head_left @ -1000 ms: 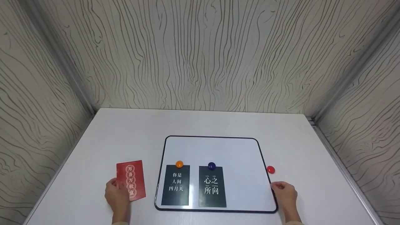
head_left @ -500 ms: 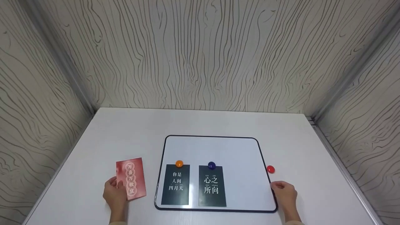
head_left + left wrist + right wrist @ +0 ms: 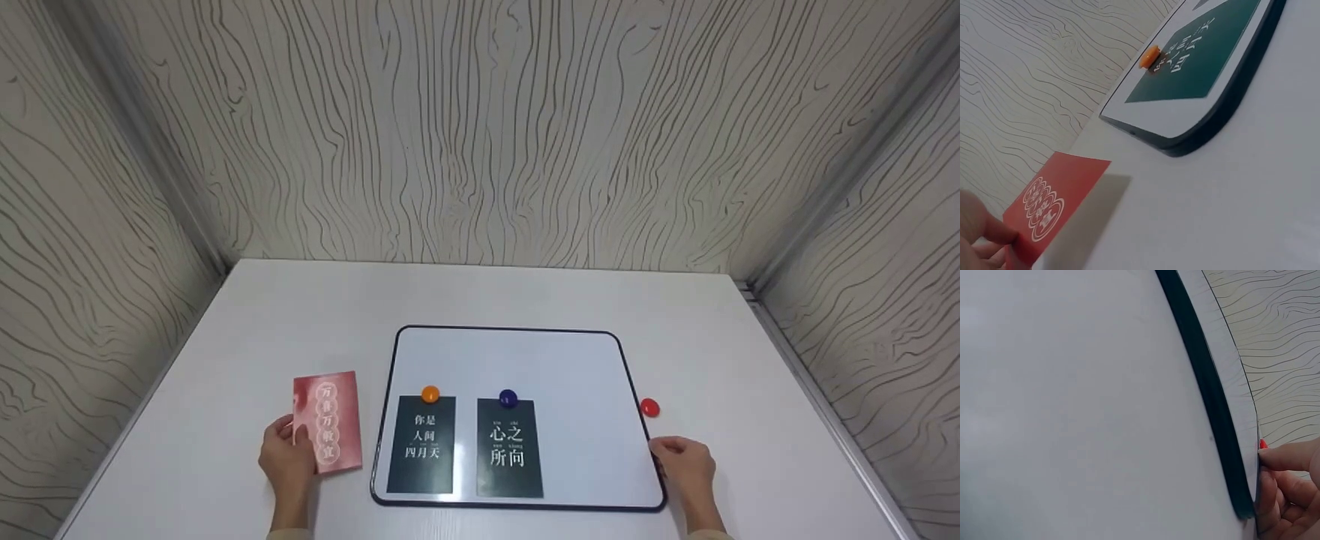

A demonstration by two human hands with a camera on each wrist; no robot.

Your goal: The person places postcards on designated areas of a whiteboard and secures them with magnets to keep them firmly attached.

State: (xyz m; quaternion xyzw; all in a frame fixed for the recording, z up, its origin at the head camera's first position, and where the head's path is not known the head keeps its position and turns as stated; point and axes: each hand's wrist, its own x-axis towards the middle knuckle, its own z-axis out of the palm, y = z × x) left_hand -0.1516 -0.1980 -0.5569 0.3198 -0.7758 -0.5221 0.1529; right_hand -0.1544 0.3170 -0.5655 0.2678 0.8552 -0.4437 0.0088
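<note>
On the left of the table, my left hand [image 3: 286, 459] holds a red card [image 3: 330, 409] with white Chinese characters, thumb on its face. In the left wrist view the card [image 3: 1072, 185] is tilted over the table and casts a shadow. A dark-rimmed whiteboard [image 3: 585, 427] lies to its right. My right hand [image 3: 686, 466] pinches the board's right rim; in the right wrist view the thumb [image 3: 1286, 455] is at the edge with the other fingers curled below it. Two dark green cards, one left [image 3: 421, 472] and one right [image 3: 510, 484], lie on the board.
An orange round magnet [image 3: 430, 394] sits at the top of the left green card, a dark blue one [image 3: 508, 399] on the other. Just outside the board's right rim is a red magnet [image 3: 650, 407]. Wood-patterned panels [image 3: 480, 135] enclose the white table [image 3: 315, 300].
My left hand has moved the red card slightly right and away from me, and light now glares on its face. The right hand and the board stay where they were.
</note>
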